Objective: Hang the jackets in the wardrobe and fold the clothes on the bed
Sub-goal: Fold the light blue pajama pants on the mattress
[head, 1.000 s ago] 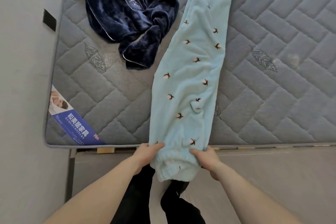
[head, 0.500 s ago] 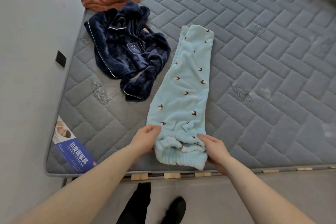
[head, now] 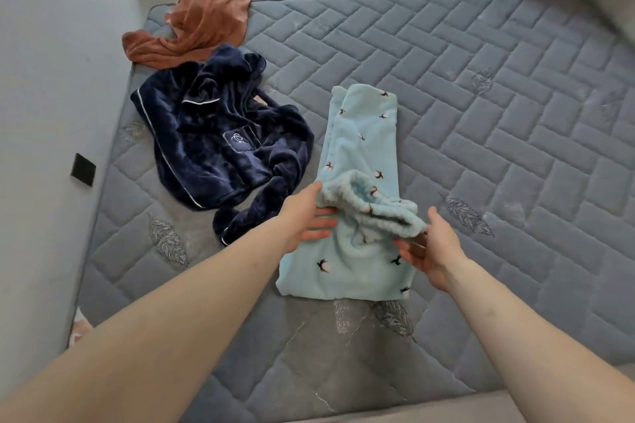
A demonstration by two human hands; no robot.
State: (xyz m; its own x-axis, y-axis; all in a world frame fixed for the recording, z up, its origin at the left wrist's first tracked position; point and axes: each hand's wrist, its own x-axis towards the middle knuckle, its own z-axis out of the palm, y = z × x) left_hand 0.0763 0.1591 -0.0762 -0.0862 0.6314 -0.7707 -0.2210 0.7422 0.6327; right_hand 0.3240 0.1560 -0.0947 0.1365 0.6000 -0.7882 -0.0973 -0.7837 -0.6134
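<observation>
Trousers (head: 360, 154) of pale blue fleece lie on the mattress (head: 481, 113) between two hands: the left hand (head: 305, 216) and right hand (head: 429, 244) each pinch an end of the gathered waistband, lifted over the legs. Just beyond the left hand sprawls a navy jacket (head: 220, 144), an orange garment (head: 202, 27) farther off.

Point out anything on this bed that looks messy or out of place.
Two garments lie crumpled near the wall side of the mattress: the navy fleece top bunched with a sleeve trailing, and the rust-coloured cloth heaped at the far corner. The light blue trousers are only mid-fold.
</observation>
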